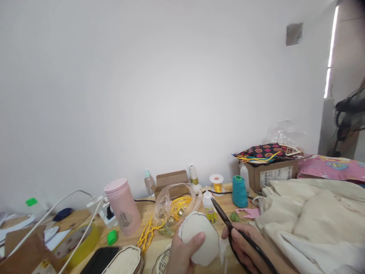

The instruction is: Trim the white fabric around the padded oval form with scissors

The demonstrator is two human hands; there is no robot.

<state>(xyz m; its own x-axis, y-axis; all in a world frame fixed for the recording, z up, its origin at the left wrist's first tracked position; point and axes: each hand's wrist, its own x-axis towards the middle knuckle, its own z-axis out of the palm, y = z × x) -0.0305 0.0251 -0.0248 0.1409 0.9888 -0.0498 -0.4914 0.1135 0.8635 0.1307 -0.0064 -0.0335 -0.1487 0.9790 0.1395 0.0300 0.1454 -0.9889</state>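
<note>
My left hand (185, 249) grips a rounded, cream-coloured flat piece (201, 243) with a wavy edge, thumb pressed on its face. My right hand (248, 243) is closed round a pair of black scissors (221, 210). Their blades point up and to the left, close together, just right of the cream piece and apart from it. Behind the piece stands a white glue bottle (210, 209) with a yellow label. A cut pink scrap (249, 212) and a small green ball (234, 217) lie beyond my right hand.
A clear bag (162, 205) holds yellow cords. Left of it are a pink tumbler (124, 207), a phone (98, 260) and a tape roll (76, 245). A teal thread cone (239, 192) stands behind. Cream fabric (313, 217) is heaped at right, near a cardboard box (269, 173).
</note>
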